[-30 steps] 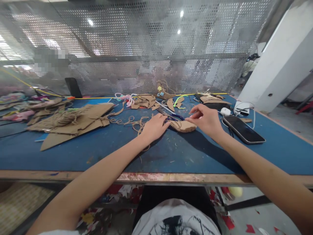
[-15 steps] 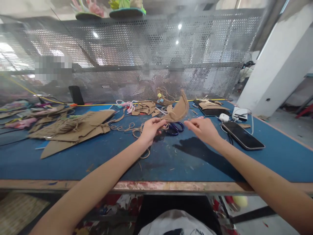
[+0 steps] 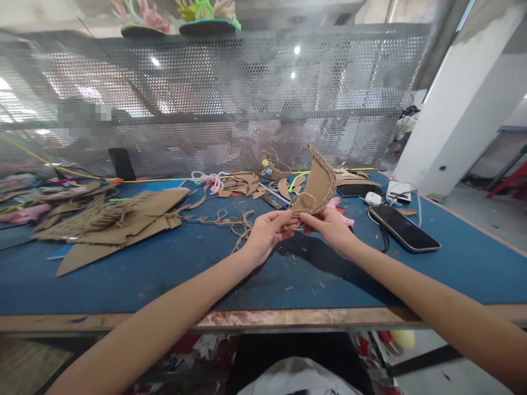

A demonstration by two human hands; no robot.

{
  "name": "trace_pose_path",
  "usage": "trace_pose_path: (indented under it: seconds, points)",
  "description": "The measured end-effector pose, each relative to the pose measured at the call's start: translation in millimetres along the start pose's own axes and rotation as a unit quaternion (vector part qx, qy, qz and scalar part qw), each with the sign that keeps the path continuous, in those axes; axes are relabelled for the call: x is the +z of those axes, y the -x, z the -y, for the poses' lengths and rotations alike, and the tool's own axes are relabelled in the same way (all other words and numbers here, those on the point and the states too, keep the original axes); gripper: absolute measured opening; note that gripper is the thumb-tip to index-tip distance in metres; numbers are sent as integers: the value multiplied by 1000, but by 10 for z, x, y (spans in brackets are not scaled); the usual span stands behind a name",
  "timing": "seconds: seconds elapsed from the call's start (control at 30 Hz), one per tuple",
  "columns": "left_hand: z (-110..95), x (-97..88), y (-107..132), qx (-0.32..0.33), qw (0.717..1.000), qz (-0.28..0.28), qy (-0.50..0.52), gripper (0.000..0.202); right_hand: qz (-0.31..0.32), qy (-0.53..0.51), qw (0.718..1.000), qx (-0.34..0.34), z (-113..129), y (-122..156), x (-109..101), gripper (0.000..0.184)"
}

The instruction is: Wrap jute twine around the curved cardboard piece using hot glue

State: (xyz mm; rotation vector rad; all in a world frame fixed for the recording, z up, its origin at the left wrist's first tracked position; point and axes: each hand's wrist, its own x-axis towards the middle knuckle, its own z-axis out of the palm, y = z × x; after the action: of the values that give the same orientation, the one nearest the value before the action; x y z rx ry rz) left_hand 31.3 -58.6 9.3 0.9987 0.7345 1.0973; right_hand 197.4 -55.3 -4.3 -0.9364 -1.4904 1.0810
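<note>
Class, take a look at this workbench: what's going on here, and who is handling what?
A person at a blue worktable holds a crescent cardboard piece above the surface. The left hand and the right hand both pinch its lower end. On the table, loose twine lies by the left hand, flat cardboard sheets lie further left, and a phone lies to the right.
</note>
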Motion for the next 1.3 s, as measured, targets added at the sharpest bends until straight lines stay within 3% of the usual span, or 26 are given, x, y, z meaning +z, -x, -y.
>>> trace_pose_path:
  seconds: [0.13, 0.27, 0.47, 0.7, 0.87, 1.03, 1.17, 1.3]
  points:
    - [-7, -19, -23, -24, 1000, -7, 4, 26, -7, 23, 1000, 12, 52, 4, -10, 35]
    - [9, -46, -45, 6, 1000, -8, -30, 25, -5, 37, 999, 17, 55, 7, -15, 37]
    - [9, -58, -50, 40, 997, -1, -69, 36, 10, 40, 999, 2, 19, 11, -33, 41]
    - [-14, -50, -61, 11, 998, -18, -55, 61, 2, 32, 999, 3, 54, 6, -31, 44]
    - [4, -102, -104, 24, 995, -36, -93, 39, -7, 47, 999, 12, 53, 1, -28, 44]
    - [0, -181, -158, 51, 988, -44, -136, 31, -20, 59, 998, 18, 47, 0, -39, 41]
    - [-43, -242, -211, 100, 972, -40, -209, 31, -16, 68, 997, 13, 23, 1, -49, 38]
    - [-56, -264, -248, 126, 970, -50, -203, 38, -29, 73, 997, 8, 4, 1, -44, 34]
